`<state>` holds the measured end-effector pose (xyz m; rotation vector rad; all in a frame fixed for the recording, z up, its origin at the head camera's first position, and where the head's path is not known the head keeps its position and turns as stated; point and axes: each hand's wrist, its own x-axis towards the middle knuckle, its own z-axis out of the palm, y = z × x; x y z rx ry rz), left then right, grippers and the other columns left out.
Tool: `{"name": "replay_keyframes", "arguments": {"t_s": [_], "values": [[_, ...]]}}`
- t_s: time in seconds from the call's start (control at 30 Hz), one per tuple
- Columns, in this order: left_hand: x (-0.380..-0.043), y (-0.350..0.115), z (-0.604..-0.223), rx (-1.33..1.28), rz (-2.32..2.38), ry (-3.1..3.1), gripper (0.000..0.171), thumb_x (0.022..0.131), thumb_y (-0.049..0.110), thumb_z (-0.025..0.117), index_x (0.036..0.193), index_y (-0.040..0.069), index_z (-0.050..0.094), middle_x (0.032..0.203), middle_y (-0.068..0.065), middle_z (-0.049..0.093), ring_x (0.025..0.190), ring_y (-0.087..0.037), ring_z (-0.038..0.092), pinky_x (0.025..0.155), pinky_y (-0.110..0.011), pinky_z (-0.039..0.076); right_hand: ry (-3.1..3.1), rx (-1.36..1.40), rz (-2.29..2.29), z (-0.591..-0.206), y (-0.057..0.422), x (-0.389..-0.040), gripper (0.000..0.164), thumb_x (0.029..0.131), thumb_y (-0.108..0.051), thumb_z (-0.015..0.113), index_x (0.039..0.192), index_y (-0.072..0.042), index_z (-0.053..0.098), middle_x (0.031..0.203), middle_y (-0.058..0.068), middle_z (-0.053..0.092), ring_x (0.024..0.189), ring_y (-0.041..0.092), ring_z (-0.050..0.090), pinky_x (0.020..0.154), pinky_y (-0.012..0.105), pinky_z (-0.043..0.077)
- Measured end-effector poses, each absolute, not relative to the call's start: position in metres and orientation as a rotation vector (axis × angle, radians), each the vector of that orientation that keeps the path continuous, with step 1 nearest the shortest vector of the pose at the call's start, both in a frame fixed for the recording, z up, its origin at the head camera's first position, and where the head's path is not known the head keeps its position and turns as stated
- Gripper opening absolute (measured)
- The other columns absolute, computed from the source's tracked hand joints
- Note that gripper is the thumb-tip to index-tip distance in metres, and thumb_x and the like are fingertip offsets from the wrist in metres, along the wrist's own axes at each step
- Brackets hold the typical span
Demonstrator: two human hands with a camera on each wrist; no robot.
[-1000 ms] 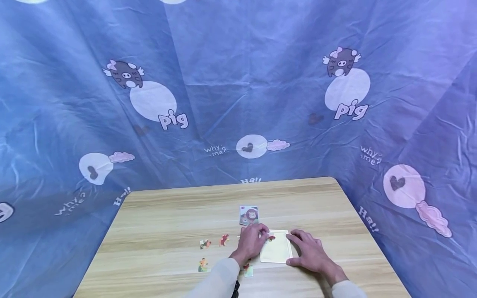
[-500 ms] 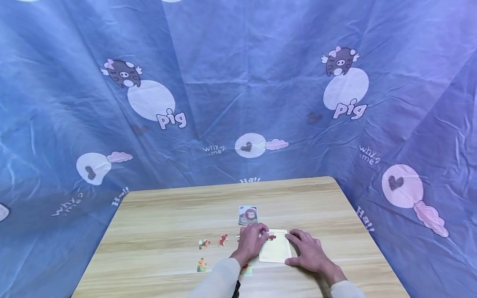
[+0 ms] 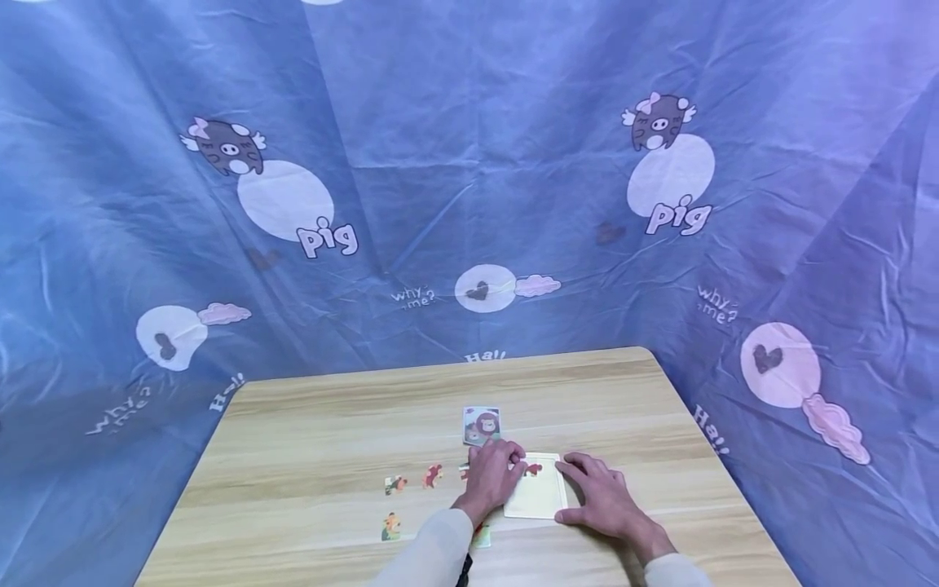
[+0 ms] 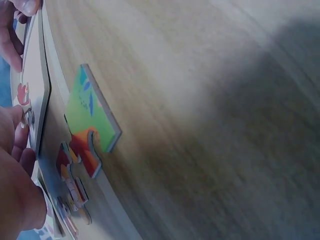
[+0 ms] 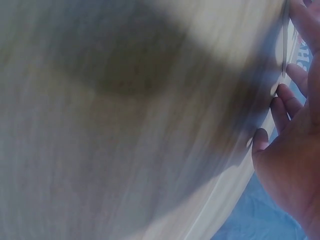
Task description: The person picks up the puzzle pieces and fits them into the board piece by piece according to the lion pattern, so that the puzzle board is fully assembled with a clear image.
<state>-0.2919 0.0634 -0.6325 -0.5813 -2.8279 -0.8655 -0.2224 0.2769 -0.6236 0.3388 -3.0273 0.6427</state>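
My left hand pinches a puzzle piece, partly red, at the upper left corner of a pale puzzle tray. Its fingers cover most of that corner. In the left wrist view the piece's red part lies over the tray, just past the fingertips. My right hand holds the tray's right edge, thumb near the lower corner and fingers near the upper one. In the right wrist view the right hand has bent fingers along that edge. Beside the tray, a green and red puzzle piece lies on the table.
Left of the hands lie several loose puzzle pieces, among them a red one, an orange one and a yellow one. A lion picture card lies beyond the left hand. The wooden table meets a blue printed curtain.
Both hands stay at the tray with hardly any movement. The red part of the piece shows slightly differently past the left fingertips. The whole head view has shifted a little.
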Motion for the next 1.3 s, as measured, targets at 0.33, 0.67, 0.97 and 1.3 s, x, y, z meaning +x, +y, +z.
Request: {"name": "replay_keyframes", "arguments": {"t_s": [0.33,0.67,0.97,1.3], "values": [[-0.2902,0.0641,-0.6324,-0.611,-0.803,-2.827,0.011,0.081,0.034,0.069,0.090,0.028,0.068,0.086,0.015,0.060,0.085,-0.006,0.050,0.080,-0.031,0.030,-3.029,0.333,0.646,-0.6244,0.2752,-0.2219,0.084,0.065,-0.061,0.076,0.135,-0.019,0.057,0.141,0.004,0.049,0.129,0.026,0.045,0.089,0.046,0.034],[-0.2898,0.0626,-0.6345,-0.701,-0.645,-2.810,0.029,0.075,0.044,0.074,0.099,0.028,0.070,0.109,0.009,0.061,0.108,-0.013,0.051,0.086,-0.037,0.034,-3.036,0.328,0.667,-0.6251,0.2773,-0.2221,0.085,0.066,-0.062,0.076,0.136,-0.019,0.056,0.141,0.004,0.049,0.129,0.027,0.044,0.089,0.046,0.033],[-0.2899,0.0626,-0.6329,-0.686,-0.649,-2.852,0.027,0.082,0.046,0.068,0.102,0.028,0.071,0.108,0.010,0.061,0.105,-0.013,0.051,0.083,-0.035,0.031,-3.049,0.319,0.673,-0.6245,0.2760,-0.2237,0.083,0.067,-0.061,0.076,0.136,-0.019,0.056,0.142,0.005,0.048,0.130,0.027,0.043,0.090,0.047,0.032],[-0.2896,0.0646,-0.6322,-0.671,-0.693,-2.855,0.029,0.081,0.047,0.070,0.101,0.027,0.072,0.108,0.008,0.062,0.106,-0.014,0.050,0.084,-0.037,0.029,-3.041,0.317,0.674,-0.6266,0.2776,-0.2245,0.085,0.066,-0.063,0.075,0.136,-0.019,0.055,0.144,0.005,0.047,0.130,0.027,0.043,0.092,0.048,0.032]]}}
